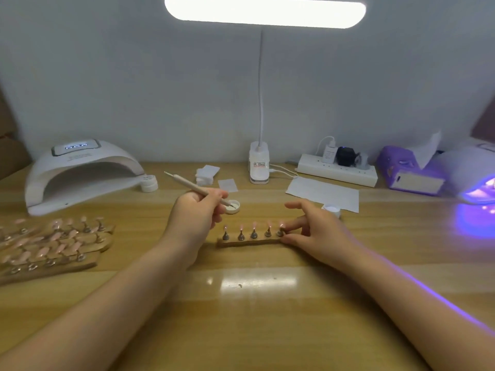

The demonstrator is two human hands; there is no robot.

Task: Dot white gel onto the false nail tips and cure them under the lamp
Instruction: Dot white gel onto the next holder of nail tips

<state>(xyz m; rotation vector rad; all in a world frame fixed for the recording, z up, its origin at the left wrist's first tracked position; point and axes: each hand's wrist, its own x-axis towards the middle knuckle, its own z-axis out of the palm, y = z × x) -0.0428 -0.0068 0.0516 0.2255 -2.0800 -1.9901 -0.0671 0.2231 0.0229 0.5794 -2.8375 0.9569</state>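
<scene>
The left hand point(199, 210) pinches a dotting pen point(198, 190) between curled fingers, its tip resting in a small open gel pot point(232, 206) on the table point(257, 303). The wooden strip point(250, 242) of five false nail tips point(254, 228) lies just nearer and to the right of that pot, its long axis running left to right, so the pen's next trip is a short swing toward the near right. The left hand is the closer to the leftmost tip; its forearm lies along the table, the pen shaft slanting up to the far left. The right hand point(316, 231) steadies the strip's right end, thumb and fingers pinching it (forefinger lifted clear). A dark cure lamp point(80, 172) sits far left, well apart; another glows violet at far right.
</scene>
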